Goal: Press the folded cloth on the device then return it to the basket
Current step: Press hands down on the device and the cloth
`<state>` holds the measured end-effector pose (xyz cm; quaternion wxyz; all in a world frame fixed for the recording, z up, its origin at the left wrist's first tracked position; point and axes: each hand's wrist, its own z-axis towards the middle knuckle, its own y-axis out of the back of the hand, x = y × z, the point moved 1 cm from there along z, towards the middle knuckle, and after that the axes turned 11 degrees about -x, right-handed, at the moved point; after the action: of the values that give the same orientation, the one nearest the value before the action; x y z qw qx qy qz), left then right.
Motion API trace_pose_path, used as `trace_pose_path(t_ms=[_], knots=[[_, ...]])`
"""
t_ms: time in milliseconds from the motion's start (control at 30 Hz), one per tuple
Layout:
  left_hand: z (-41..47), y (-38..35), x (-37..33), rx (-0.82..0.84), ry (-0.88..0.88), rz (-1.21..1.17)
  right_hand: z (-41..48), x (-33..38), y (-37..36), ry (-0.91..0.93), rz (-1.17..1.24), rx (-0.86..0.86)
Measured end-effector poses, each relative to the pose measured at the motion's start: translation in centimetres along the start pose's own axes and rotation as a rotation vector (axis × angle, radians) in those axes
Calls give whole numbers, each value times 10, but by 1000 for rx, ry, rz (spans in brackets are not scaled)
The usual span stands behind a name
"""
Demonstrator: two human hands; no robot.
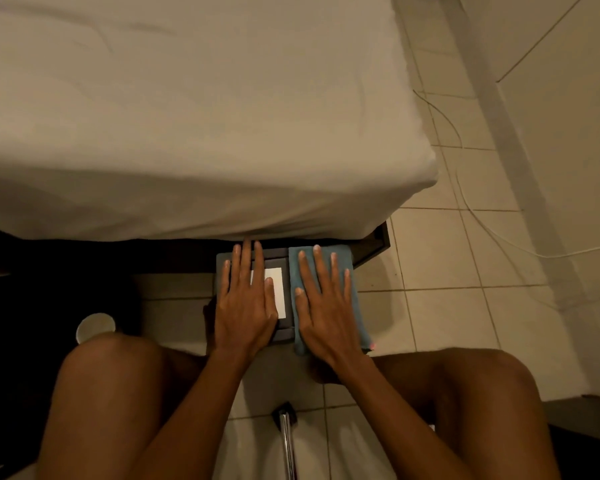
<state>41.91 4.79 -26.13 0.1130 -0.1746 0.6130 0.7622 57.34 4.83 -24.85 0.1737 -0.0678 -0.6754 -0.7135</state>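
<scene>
Right hand: my right hand [326, 306] lies flat with fingers straight and spread, palm down on the folded cloth [343, 251], pressing it and gripping nothing.
Left hand: my left hand [246, 306] is also flat and spread, resting on the bare left half of the device [274, 258], partly over its white label [280, 289].
Cloth position: it covers the device's right half, on the floor just beside the bed [187, 116].
Long axis: the cloth runs away from me toward the bed, in line with my right fingers.
Nearer hand: the right, already on top; I judge it should take the lift.
Basket: not in view, so I cannot tell which way to carry.
</scene>
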Motion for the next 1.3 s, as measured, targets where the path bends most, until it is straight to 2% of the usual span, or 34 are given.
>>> trace_pose_path(t_ms=[200, 400, 500, 667, 800, 933, 1033, 1133, 1200, 1300], knots=[[-4, 3, 2, 9, -23, -27, 31, 1, -2, 8, 18, -14], [-5, 1, 3, 47, -42, -28, -11, 5, -4, -9, 40, 12], [-5, 2, 2, 51, -40, -4, 15, 2, -1, 12, 66, 10], [-5, 2, 1, 54, -37, -9, -6, 6, 2, -110, 61, -25], [-6, 2, 2, 57, -28, -16, -5, 12, -5, -88, 89, -31], [-5, 3, 1, 43, -44, -15, 3, 4, -3, -142, 99, -80], [-6, 3, 2, 40, -35, -12, -26, 14, -5, -91, 54, -39], [-5, 3, 0, 43, -32, -14, 2, 10, -4, -24, 96, -8], [-5, 3, 0, 35, -39, -11, 25, 8, -2, -35, 99, -11], [-5, 4, 0, 34, -33, -20, 10, 11, -2, -68, 105, -39]])
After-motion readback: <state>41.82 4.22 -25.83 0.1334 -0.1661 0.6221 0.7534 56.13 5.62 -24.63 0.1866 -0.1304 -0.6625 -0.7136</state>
